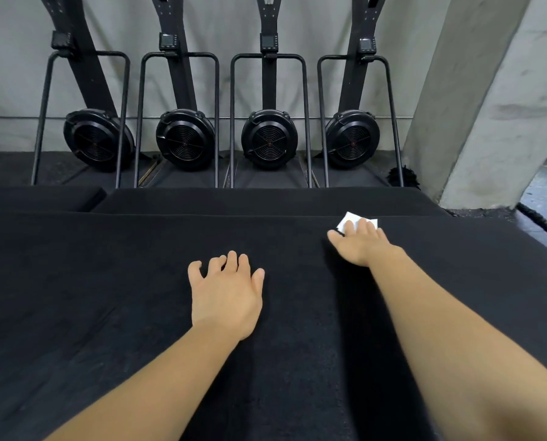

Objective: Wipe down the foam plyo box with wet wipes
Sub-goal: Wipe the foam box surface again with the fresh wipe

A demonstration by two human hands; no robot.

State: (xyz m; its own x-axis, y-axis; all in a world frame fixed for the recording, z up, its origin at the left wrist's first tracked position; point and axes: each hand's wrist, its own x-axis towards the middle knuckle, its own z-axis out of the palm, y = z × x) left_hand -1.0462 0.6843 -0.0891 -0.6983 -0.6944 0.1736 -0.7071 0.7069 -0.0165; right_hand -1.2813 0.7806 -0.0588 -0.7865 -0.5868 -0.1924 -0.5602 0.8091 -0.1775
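Note:
The black foam plyo box (106, 297) fills the lower half of the view, its top face flat under me. My right hand (361, 245) reaches to the far right part of the top and presses a white wet wipe (350, 221) flat with straight fingers; most of the wipe is hidden under the fingers. My left hand (227, 294) rests palm down on the middle of the box top, fingers spread, holding nothing.
Another black foam box (266, 200) lies just beyond, and a lower one (36, 197) at far left. Several black ski-type machines with fan wheels (269, 140) stand along the grey wall. A concrete pillar (488, 106) rises at right, with floor (546, 192) beside it.

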